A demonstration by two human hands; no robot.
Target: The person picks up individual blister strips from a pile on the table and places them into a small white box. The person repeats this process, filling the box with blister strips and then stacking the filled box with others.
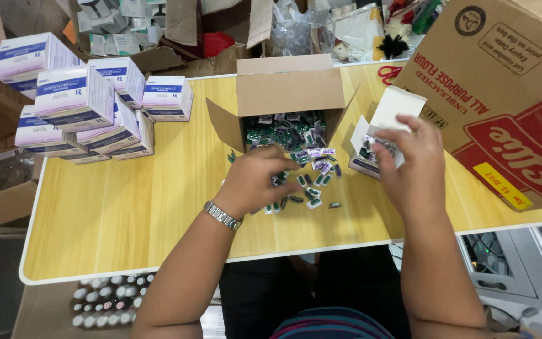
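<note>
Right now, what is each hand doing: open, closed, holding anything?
Left hand: curled over the loose packets on the table; grip cannot be told.
Right hand: closed on packets at the small white box.

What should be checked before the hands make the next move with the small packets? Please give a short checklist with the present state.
1. Left hand rests on the loose packets: ok.
2. Right hand is at the small white box, lid open: ok.
3. Whether the right fingers hold packets: cannot tell.
4. Brown carton lies open with packets inside: ok.
5. Stacked white boxes stand apart from both hands: ok.
6. Packets gathered in one tidy pile: not ok, they are scattered on the table.
</note>
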